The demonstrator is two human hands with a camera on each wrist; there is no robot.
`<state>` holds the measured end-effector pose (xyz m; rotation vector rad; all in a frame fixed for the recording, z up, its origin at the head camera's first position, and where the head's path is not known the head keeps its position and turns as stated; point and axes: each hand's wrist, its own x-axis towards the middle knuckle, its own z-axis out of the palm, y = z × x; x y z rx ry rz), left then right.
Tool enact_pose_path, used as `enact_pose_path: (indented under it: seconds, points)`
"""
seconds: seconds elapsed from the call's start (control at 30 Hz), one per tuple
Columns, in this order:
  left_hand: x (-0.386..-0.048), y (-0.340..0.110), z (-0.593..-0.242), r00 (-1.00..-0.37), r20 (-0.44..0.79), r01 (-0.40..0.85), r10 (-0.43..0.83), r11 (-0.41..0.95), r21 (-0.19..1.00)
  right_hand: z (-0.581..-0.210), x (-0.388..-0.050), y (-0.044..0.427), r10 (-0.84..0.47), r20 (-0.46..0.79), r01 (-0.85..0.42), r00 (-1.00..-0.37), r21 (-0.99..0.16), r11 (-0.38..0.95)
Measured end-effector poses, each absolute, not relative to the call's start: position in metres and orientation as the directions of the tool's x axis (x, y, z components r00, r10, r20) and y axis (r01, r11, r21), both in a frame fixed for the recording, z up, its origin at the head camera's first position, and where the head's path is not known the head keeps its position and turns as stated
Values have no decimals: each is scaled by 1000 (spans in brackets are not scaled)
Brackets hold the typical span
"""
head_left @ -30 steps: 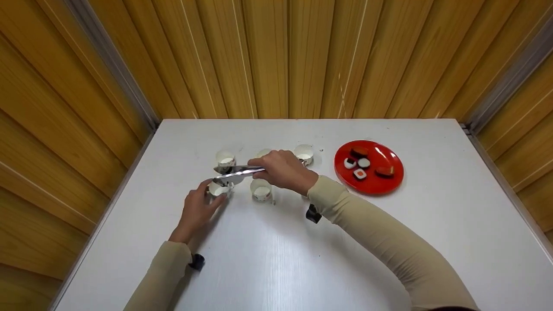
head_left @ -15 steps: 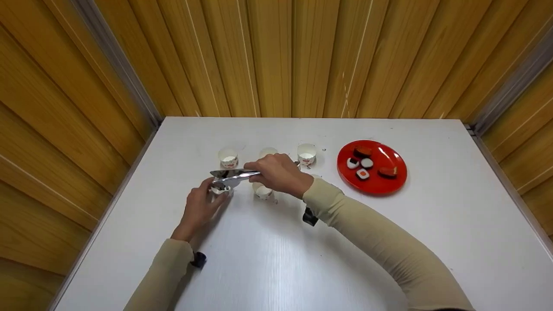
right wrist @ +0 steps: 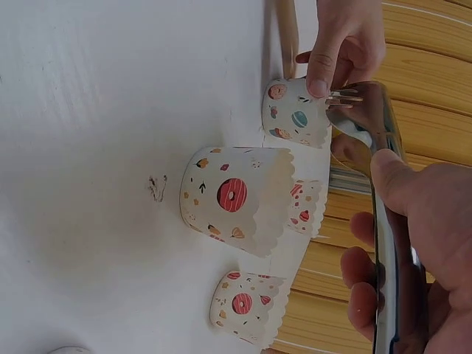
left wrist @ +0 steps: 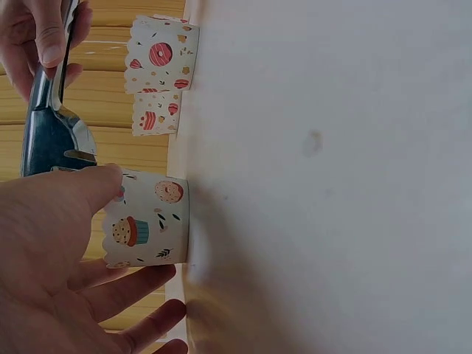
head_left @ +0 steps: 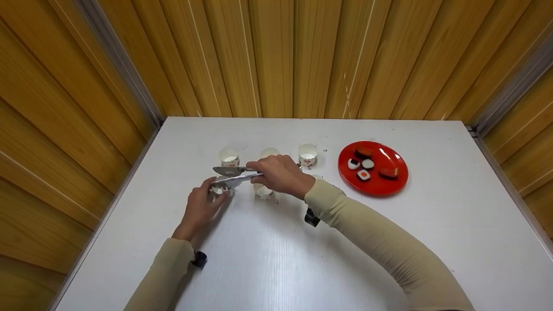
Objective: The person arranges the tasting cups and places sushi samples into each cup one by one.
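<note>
My left hand point(head_left: 201, 211) holds a white paper baking cup point(left wrist: 151, 225) printed with a cupcake and donut, thumb on one side and fingers on the other. In my right hand point(head_left: 281, 175) are metal serving tongs point(left wrist: 51, 140), gripped around the handles. Their two ends, one pronged in the right wrist view, lie over the mouth of that cup, slightly apart. Whether anything is inside the cup cannot be seen. Toy sushi pieces, among them a white roll point(head_left: 367, 164) and a salmon-topped piece point(head_left: 389, 173), lie on a red plate point(head_left: 371, 186) at the right.
More paper cups stand close around: one behind left point(head_left: 230, 160), one beside the held cup point(head_left: 264, 193), a partly hidden one behind my right hand point(head_left: 270, 152), one at the back right point(head_left: 307, 157). Wooden panels point(head_left: 268, 65) rise behind the white table point(head_left: 276, 259).
The tongs came down toward the held cup, their ends drawing together, then parting again. My left hand keeps its hold on the cup. The view shifted slightly.
</note>
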<state>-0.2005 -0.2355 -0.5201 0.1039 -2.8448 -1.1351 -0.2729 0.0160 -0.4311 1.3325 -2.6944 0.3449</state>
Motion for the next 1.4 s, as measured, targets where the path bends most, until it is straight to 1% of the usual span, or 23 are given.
enact_pose_path:
  seconds: [0.13, 0.33, 0.53, 0.7, 1.07, 1.27, 1.4]
  points:
    - [-201, -235, -520, -995, 44, -35, -89, 731, 682, -431, -274, 18, -762, 204, -789, -615, -164, 593]
    - [-201, -236, -521, -995, 52, -29, -88, 730, 683, -431, -274, 22, -764, 230, -797, -603, -169, 579]
    - [-202, -235, -519, -995, 31, -45, -91, 726, 686, -431, -276, 25, -764, 220, -795, -606, -160, 585]
    - [-203, -235, -518, -996, 34, -38, -85, 724, 689, -430, -278, 28, -761, 220, -792, -611, -175, 585]
    - [-204, -237, -517, -996, 56, -16, -72, 743, 669, -428, -282, 45, -744, 197, -769, -639, -201, 607]
    - [-204, -236, -516, -995, 56, -29, -83, 771, 637, -428, -284, 59, -728, 215, -759, -651, -210, 616]
    - [-203, -232, -514, -993, 84, -13, -83, 784, 620, -426, -284, 70, -713, 215, -745, -667, -214, 632]
